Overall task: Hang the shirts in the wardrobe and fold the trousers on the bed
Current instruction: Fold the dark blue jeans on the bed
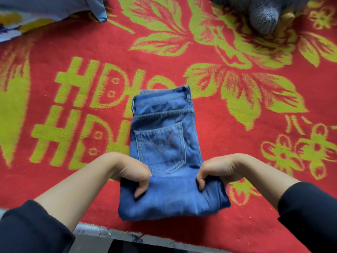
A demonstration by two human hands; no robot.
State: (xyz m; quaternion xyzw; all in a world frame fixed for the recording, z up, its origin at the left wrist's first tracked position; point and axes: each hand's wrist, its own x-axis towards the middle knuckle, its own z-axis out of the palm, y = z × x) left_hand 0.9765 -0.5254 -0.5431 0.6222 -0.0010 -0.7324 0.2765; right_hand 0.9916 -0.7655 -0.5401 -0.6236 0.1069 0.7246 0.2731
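At the far left, a blue cloth lies at the top edge of the bed, over a patterned piece of fabric in white, yellow and blue. Both sit well apart from the work. The red blanket with yellow-green leaves and large letters covers the whole bed.

A dark left sleeve comes in from the lower left corner. The left hand is curled round the left edge of the jeans' near fold, with the thumb on top; the fingers tucked into the denim are mostly hidden.

The blue jeans lie in the middle of the bed, folded into a narrow stack. The waistband is at the far end and a back pocket faces up. They cover the right part of the blanket's lettering. The thick near fold is blurred and hides the lower end of the stack.

The right hand pinches the right edge of that same fold, fingers bent down into the cloth. Its dark right sleeve fills the lower right corner.

At the top right, a grey knitted garment rests on the blanket. A tan item touches its right side, too blurred to identify. A grey bed edge runs along the bottom.
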